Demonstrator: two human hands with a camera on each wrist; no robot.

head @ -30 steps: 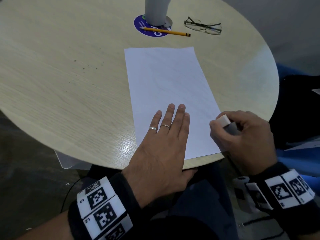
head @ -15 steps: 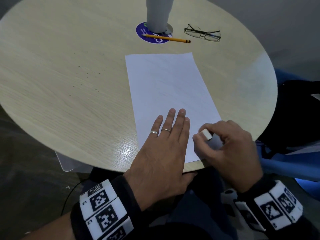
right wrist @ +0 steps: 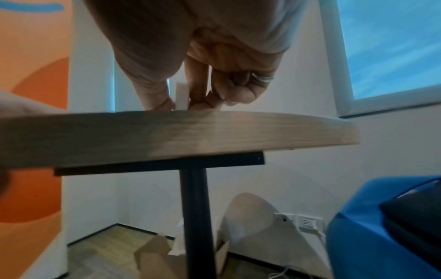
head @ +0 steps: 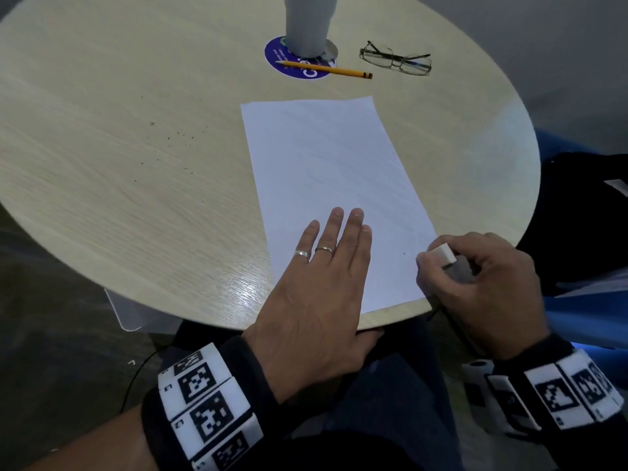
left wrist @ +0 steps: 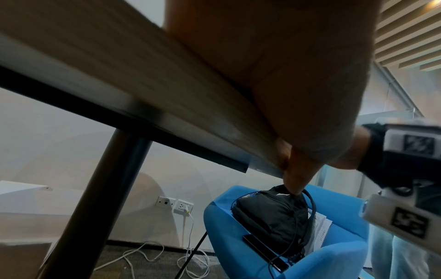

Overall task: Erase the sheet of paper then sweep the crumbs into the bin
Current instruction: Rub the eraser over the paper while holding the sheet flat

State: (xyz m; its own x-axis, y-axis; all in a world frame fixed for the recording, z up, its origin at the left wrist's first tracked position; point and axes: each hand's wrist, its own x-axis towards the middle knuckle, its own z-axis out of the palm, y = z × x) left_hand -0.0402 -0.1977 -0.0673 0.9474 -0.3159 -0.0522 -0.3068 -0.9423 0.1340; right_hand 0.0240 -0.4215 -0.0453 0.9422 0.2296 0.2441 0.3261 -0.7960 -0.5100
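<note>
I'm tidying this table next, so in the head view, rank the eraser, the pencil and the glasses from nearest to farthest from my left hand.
From the left hand, flat on the paper:
1. Eraser, just to its right, pinched in the right hand.
2. Pencil, far side, straight ahead.
3. Glasses, far side, further right.

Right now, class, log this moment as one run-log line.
left hand: flat on sheet of paper | right hand: pinches eraser at sheet's near right edge | crumbs: unswept on table
</note>
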